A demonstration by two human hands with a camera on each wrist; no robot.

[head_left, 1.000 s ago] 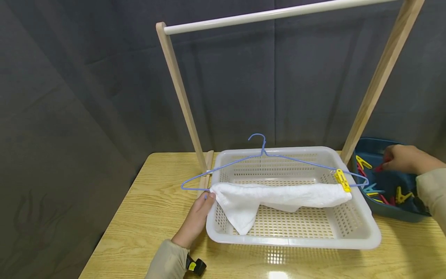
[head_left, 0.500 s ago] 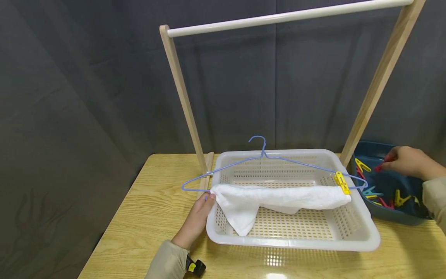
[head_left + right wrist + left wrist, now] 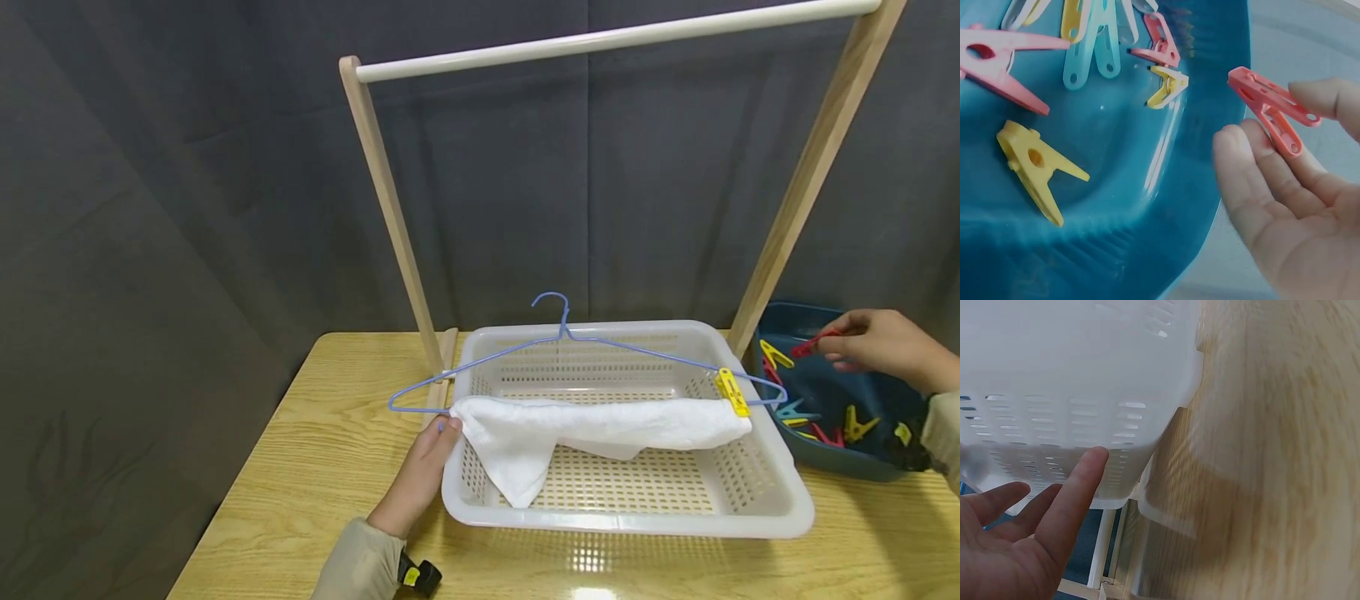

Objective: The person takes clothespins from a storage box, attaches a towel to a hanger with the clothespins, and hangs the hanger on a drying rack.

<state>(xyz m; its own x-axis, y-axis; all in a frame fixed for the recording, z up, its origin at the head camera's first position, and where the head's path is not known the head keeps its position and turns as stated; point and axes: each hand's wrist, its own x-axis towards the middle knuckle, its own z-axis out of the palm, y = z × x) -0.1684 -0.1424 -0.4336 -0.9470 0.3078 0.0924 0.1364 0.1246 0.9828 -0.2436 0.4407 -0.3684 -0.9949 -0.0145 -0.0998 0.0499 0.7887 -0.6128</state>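
A blue wire clothes hanger lies across the white basket, with a folded white towel along its lower bar. One yellow clothespin clips the towel's right end to the hanger. My left hand holds the hanger's lower left part at the towel's corner, thumb on top. In the left wrist view its fingers extend beside the basket wall; the grip itself is mostly hidden. Over the dark blue basin, my right hand pinches a red clothespin between thumb and fingers.
Several loose clothespins, among them a yellow clothespin and a light blue clothespin, lie in the basin. A wooden rack with a white rod stands behind the basket on the wooden table. A dark curtain hangs behind.
My right hand has lifted slightly within the basin area and turned, and the red clothespin now shows clearly between its fingers. The left hand, hanger and towel stay nearly still.
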